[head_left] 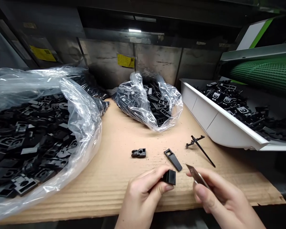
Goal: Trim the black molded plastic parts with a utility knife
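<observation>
So, two open clear plastic bags (84, 127) and one white tray (212, 121) hold black plastic bits (50, 127); left hand (145, 193) pinches one square black block (170, 177), right hand (219, 194) one pointy metal blade (196, 176).

Left hand (146, 193), right hand (219, 196): pinch grips

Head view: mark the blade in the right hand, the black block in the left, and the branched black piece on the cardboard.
Blade (195, 175): head view, middle of its flat.
Black block (171, 177): head view, its exposed end.
Branched black piece (204, 152): head view, its long stem.
</observation>
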### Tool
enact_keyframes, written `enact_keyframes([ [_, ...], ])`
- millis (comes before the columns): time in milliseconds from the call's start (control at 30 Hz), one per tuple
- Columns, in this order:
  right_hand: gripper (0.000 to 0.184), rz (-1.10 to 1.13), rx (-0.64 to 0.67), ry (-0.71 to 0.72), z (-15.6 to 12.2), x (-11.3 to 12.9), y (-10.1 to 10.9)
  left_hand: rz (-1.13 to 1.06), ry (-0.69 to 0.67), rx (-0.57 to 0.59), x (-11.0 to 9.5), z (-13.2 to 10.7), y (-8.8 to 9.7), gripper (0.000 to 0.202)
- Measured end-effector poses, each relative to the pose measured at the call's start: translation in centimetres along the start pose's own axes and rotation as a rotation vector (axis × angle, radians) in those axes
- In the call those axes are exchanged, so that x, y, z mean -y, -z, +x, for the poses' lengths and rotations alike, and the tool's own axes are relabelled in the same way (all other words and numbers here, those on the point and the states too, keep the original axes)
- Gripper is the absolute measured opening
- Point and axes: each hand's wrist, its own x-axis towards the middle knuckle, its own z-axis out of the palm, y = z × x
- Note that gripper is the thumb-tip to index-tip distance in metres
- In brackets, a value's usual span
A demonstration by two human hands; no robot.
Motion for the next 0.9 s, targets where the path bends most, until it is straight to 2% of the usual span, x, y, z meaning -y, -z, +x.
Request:
enact_keyframes([
  [100, 0.021, 0.076, 0.108, 0.035, 0.9, 0.9, -1.0, -0.071, 0.023, 0.039, -0.1, -0.1, 0.2, 0.028],
  [167, 0.018, 0.148, 0.128, 0.005, 1.3, 1.3, -1.9, -0.133, 0.053, 0.055, -0.1, -0.2, 0.3, 0.029],
  [300, 0.022, 0.257, -0.093, -0.072, 1.7, 1.4, -2.0, -0.251, 0.101, 0.055, 0.0, -0.5, 0.3, 0.025],
  [367, 0.025, 0.268, -0.145, -0.111, 1.5, 1.1, -1.7, -0.279, 0.104, 0.045, 0.1, -0.6, 0.3, 0.025],
  [467, 0.028, 0.292, -0.111, -0.149, 0.7, 0.8, -1.5, -0.309, 0.107, 0.042, 0.1, -0.8, 0.3, 0.027],
  [633, 0.029, 0.375, -0.057, -0.197, -0.5, 0.7, -2.4, -0.323, 0.161, 0.055, -0.4, -0.9, 0.3, 0.027],
  [900, 0.028, 0.509, 0.045, -0.242, 0.0, 1.1, -3.3, -0.52, 0.182, 0.15, -0.8, -0.8, 0.2, 0.023],
])
